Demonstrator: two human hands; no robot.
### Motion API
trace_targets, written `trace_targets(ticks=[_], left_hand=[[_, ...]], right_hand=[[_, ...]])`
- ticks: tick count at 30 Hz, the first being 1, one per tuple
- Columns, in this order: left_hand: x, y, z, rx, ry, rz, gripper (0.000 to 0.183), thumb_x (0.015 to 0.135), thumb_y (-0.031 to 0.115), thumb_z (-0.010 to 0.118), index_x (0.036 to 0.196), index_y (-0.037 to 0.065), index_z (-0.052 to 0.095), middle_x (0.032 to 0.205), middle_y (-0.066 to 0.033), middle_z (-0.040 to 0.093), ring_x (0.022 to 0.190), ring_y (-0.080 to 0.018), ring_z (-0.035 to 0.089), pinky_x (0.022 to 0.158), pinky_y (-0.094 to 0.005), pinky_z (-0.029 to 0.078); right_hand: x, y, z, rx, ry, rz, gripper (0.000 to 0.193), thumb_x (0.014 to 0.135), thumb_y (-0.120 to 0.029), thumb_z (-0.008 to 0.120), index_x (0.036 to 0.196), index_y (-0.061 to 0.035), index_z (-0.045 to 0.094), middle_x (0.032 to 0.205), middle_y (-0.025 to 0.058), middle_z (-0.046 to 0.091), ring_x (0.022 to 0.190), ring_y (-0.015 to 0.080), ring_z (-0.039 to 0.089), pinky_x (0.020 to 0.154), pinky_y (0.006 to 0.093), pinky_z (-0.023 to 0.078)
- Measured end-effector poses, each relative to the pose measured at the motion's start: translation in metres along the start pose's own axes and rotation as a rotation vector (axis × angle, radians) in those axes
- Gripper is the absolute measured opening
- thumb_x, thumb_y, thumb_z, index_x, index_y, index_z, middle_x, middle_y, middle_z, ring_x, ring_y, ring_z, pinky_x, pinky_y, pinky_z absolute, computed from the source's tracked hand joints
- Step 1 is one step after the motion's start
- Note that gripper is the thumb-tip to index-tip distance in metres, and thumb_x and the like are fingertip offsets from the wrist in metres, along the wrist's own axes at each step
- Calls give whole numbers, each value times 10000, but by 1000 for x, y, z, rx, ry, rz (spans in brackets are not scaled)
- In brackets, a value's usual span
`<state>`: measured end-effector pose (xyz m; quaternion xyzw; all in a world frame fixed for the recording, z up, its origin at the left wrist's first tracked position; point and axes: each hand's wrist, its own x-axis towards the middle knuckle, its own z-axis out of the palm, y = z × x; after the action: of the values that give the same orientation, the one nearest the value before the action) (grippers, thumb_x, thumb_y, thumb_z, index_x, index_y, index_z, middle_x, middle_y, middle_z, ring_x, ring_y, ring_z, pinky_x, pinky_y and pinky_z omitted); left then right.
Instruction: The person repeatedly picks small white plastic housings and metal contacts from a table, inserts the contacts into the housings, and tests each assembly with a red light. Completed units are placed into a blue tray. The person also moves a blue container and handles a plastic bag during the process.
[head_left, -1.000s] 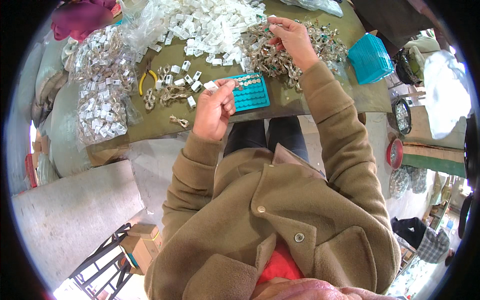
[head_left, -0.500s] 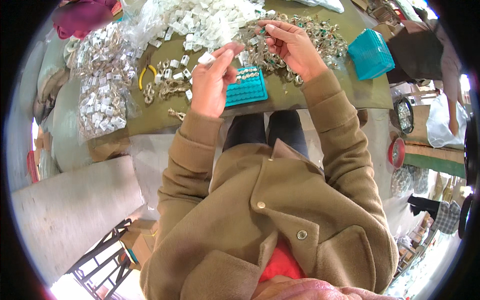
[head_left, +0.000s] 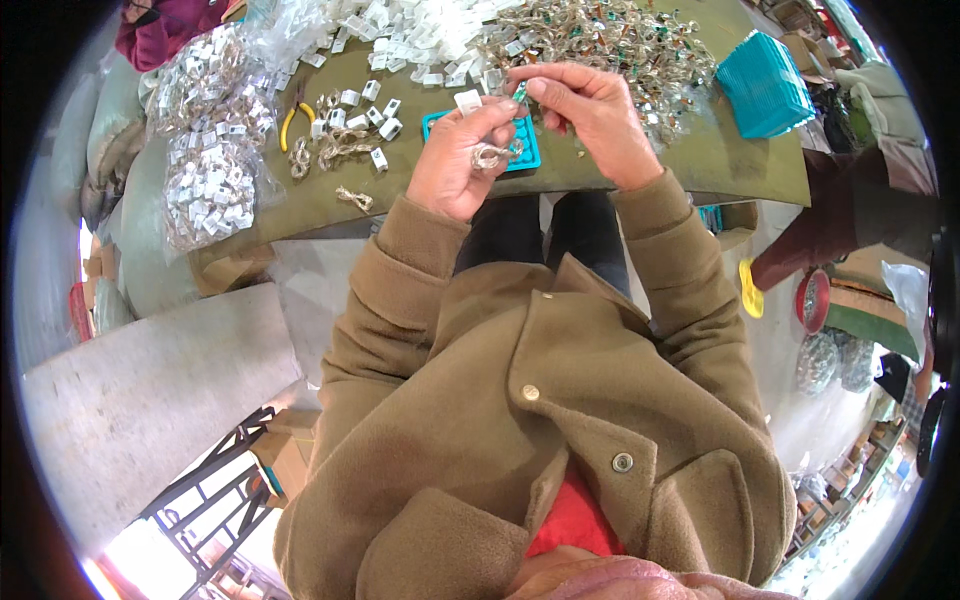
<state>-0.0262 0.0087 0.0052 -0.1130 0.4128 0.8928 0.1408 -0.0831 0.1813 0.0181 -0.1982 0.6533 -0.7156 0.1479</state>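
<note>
My left hand [head_left: 448, 168] is closed, with a small white plastic housing [head_left: 468, 101] pinched between thumb and fingers. Below its fingertips a coiled clear-jacketed wire [head_left: 492, 155] hangs against the hand. My right hand [head_left: 600, 118] pinches a small green circuit board [head_left: 520, 92] by its thumb and forefinger, right beside the housing. Whether the wire joins the board is hidden by the fingers. Under both hands lies a turquoise ridged tray [head_left: 527, 148], mostly covered by my left hand.
White housings [head_left: 425, 38] and coiled wires with green boards [head_left: 640, 60] form heaps at the back. Yellow-handled pliers [head_left: 290, 125] and bagged parts [head_left: 212, 180] lie left. Stacked turquoise trays [head_left: 765, 90] stand right. Another person's dark-clothed leg [head_left: 815, 215] is beyond the table's right end.
My right hand has come from the wire heap toward my left hand, bringing a green board with coiled wire. Both hands now meet over the tray. A person at the right has shifted.
</note>
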Motion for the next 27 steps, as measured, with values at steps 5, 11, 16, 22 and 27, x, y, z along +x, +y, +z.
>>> trace_targets(ticks=[5, 11, 16, 22, 27], left_hand=[[-5, -3, 5, -188, -65, -127, 49, 958, 109, 595, 982, 84, 560, 679, 57, 511, 502, -22, 442, 410, -174, 349], [-2, -26, 21, -15, 65, 157, 49, 918, 74, 644, 940, 55, 604, 680, 30, 557, 557, -28, 493, 448, -181, 371], [0, -53, 30, 321, 151, 355, 74, 900, 72, 669, 948, 20, 648, 744, 0, 627, 607, -53, 549, 531, -209, 428], [-4, -66, 30, 584, 154, 371, 49, 892, 70, 685, 905, 39, 649, 726, 42, 604, 617, -20, 524, 513, -193, 409], [-3, -58, 30, 417, 119, 81, 71, 859, 7, 697, 914, 44, 673, 803, 25, 648, 675, -32, 558, 582, -202, 453]], right_hand=[[-18, -1, -9, -199, 2, -146, 207, 927, -103, 656, 1119, -76, 727, 843, -4, 695, 741, 64, 632, 634, 225, 514], [-30, 14, -1, -234, 389, -283, 213, 898, -90, 685, 1103, -34, 681, 852, 30, 710, 719, 74, 644, 626, 226, 521], [-45, 29, -6, 211, 216, 106, 99, 911, -105, 691, 972, -36, 655, 757, -40, 595, 613, 23, 512, 537, 173, 403], [-66, 40, -18, 593, 173, 261, 73, 894, -80, 690, 927, -77, 626, 748, -48, 574, 621, 44, 513, 548, 195, 402], [-76, 42, -25, 658, 179, 294, 85, 920, -97, 673, 969, -80, 605, 788, -28, 595, 626, 64, 563, 533, 212, 471]])
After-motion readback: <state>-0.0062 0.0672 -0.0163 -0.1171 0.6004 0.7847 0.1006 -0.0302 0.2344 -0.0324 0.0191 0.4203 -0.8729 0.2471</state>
